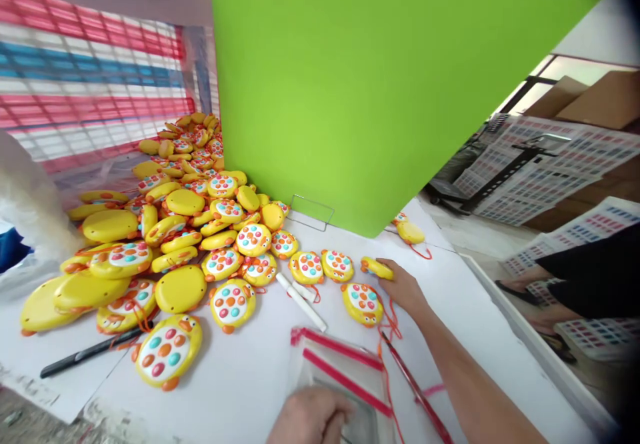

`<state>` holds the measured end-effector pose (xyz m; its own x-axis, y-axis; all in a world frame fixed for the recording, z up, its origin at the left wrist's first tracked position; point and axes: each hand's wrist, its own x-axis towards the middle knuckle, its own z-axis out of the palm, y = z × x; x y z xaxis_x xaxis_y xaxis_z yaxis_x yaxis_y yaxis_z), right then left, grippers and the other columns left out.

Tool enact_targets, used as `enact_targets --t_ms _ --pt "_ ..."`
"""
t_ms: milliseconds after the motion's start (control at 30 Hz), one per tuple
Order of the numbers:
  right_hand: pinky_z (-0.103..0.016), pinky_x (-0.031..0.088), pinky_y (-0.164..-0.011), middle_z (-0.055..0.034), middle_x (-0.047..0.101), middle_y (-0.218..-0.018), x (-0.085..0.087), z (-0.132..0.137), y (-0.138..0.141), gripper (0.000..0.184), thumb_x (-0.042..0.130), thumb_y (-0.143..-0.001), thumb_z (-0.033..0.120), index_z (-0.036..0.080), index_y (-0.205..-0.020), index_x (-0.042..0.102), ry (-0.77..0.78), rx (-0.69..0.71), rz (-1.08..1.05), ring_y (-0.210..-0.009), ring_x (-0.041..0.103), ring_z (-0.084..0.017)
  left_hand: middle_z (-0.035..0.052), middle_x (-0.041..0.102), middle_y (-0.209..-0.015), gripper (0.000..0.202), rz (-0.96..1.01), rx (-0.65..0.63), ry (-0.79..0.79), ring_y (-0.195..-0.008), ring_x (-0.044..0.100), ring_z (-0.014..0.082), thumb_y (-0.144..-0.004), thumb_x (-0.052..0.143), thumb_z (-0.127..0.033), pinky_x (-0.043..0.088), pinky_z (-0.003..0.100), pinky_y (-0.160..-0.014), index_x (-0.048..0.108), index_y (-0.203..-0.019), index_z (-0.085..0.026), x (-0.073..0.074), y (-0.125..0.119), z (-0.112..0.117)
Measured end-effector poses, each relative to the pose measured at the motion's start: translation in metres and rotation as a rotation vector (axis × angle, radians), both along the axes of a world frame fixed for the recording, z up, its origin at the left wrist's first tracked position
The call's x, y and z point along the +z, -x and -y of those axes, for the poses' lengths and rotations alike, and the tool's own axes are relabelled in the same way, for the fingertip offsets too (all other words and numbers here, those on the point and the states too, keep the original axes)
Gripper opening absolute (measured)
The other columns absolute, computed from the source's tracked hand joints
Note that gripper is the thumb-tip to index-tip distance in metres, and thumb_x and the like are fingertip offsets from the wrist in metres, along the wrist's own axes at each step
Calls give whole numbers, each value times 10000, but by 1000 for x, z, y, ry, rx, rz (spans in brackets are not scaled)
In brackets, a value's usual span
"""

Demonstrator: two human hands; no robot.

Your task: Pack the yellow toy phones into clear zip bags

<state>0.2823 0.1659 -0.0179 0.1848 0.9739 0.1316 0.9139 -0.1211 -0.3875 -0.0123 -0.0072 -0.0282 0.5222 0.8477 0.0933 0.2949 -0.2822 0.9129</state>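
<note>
My right hand [403, 287] grips a small yellow duck-shaped toy [379, 269] by its edge, the toy tilted on the white tabletop. Close to that hand lies another duck toy [363, 304], its face of coloured buttons up, with an orange cord [393, 321] beside it. At the lower middle, my left hand [313, 417] has its fingers curled on a clear zip bag [345, 381] with red closure strips; the fingertips are partly hidden. A dark red pen [415, 387] lies right of the bag. A white marker [303, 303] with its cap off lies behind it.
A large heap of duck toys [185, 204] fills the left. A tall green panel [350, 84] stands at the back, a thin wire frame [313, 214] at its foot. A black pen [90, 351] lies front left. Beyond the table's right edge are a person's feet [550, 317] and cardboard boxes [595, 101].
</note>
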Motion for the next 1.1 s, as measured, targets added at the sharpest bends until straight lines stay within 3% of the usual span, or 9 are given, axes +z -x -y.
enact_targets --t_ms 133,300,367,467,600,700,800,900,1100 --pt "-366 527 -813 -47 687 -1075 15 41 2 478 458 -798 273 198 -1267 513 -64 -8 -122 -957 655 -228 26 705 -871 246 -17 23 15 -778 634 126 -833 454 -96 472 182 -750 649 -939 -201 23 4 4" --pt "-428 337 -1088 -61 437 -1428 24 121 58 555 470 -759 187 222 -1312 496 -293 200 -199 -1305 407 -244 17 691 -892 218 -119 -4 -6 -827 622 131 -838 470 -77 468 203 -779 635 -923 -191 37 2 6" --pt "-456 282 -1118 -43 428 -1438 23 152 80 575 432 -770 125 249 -1329 489 -241 330 -138 -1353 333 -234 16 678 -927 202 -232 -46 -69 -876 612 149 -811 527 -77 475 227 -798 626 -938 -198 40 -2 4" --pt "-520 261 -1111 -35 390 -1469 20 181 95 607 514 -809 211 286 -1400 398 -2 498 -108 -1377 279 -272 39 639 -1035 188 -478 -89 -227 -974 583 198 -826 538 -97 493 293 -821 603 -973 -196 44 -8 0" --pt "-507 275 -1103 -54 389 -1463 17 182 85 436 454 -897 330 294 -1330 492 40 392 -221 -1354 320 -265 63 587 -1075 144 -761 -122 -316 -978 580 226 -873 534 -166 524 314 -729 561 -1014 -185 50 -19 -4" --pt "-466 339 -1074 -77 461 -1372 13 172 81 485 521 -845 341 272 -1324 485 -18 266 -321 -1300 396 -260 59 572 -1022 210 -850 -93 -329 -925 595 232 -864 584 -252 522 319 -669 529 -1055 -187 50 -27 -4" --pt "-446 412 -1014 -78 494 -1221 11 170 84 631 668 -697 316 267 -1297 481 -41 125 -367 -1175 507 -277 63 571 -943 169 -860 -48 -407 -902 580 252 -868 576 -305 495 377 -721 549 -965 -170 46 -29 -5" --pt "-440 462 -944 -67 502 -1084 10 175 86 570 727 -618 316 247 -1156 549 -81 19 -398 -1046 571 -282 65 570 -906 194 -806 -40 -464 -912 543 259 -842 611 -339 444 421 -802 562 -913 -166 44 -24 -10" --pt "-446 486 -890 -78 585 -1109 3 184 84 562 694 -685 406 215 -1165 473 -61 -10 -604 -1022 589 -273 52 561 -925 154 -778 -136 -467 -906 514 236 -819 650 -284 413 396 -818 570 -882 -168 46 -11 -17"
